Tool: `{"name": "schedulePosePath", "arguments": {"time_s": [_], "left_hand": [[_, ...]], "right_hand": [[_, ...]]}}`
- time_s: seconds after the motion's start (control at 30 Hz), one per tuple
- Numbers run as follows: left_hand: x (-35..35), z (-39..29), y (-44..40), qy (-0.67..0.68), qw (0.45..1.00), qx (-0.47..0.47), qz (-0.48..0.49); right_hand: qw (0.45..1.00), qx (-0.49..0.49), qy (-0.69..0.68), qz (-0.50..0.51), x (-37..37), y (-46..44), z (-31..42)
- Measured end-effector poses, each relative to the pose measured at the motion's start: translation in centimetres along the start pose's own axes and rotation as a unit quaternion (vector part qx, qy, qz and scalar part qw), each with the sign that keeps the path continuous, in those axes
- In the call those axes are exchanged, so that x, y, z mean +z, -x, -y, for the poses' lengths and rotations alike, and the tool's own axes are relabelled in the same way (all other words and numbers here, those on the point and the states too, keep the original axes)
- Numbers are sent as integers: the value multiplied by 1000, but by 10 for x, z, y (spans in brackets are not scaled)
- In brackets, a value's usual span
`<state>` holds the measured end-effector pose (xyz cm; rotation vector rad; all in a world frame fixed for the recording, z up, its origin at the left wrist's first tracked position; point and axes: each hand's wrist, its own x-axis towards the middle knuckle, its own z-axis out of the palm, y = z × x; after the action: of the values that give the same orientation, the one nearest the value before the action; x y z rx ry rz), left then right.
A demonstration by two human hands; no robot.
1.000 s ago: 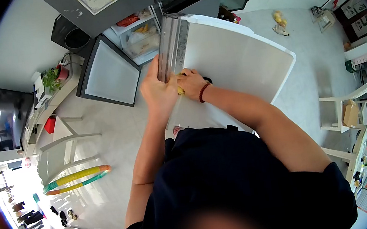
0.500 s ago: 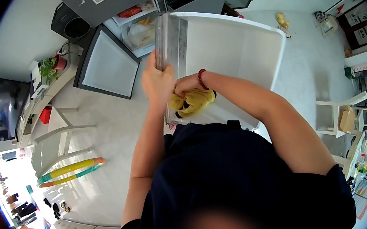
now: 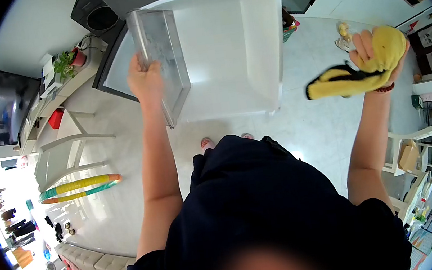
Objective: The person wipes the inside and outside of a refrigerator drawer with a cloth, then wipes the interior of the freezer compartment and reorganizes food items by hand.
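Note:
My left hand [image 3: 147, 81] grips the clear front panel [image 3: 167, 60] of a large white drawer bin [image 3: 223, 54], its thumb on the panel's outer side. The bin is tilted so that its pale inside faces me. Out to the right, my right hand [image 3: 378, 58] holds a yellow cloth [image 3: 346, 82] with black edging, bunched over the palm and hanging toward the left. The cloth and the bin are apart. A dark red bead bracelet is on my right wrist.
An open fridge door [image 3: 118, 74] stands behind the bin at the left. White chairs [image 3: 70, 143] [image 3: 413, 139] are at both sides, with a coloured hoop [image 3: 80, 186] at the left. A bag of yellow items [image 3: 343, 30] lies on the floor at the back right.
My right hand has moved from the clear panel out to the far right with the yellow cloth. My left hand and the bin have shifted left, and the bin has turned to face me.

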<state>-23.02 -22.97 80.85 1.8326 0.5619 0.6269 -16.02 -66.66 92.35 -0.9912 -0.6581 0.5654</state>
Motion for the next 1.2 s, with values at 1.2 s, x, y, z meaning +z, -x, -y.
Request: {"name": "schedulePosePath", "arguments": {"time_s": [1.2], "left_hand": [[-11,-225,-25,367,828,391,-166]], "right_hand": [[615,-458,573,-288,71,-91,24]]}}
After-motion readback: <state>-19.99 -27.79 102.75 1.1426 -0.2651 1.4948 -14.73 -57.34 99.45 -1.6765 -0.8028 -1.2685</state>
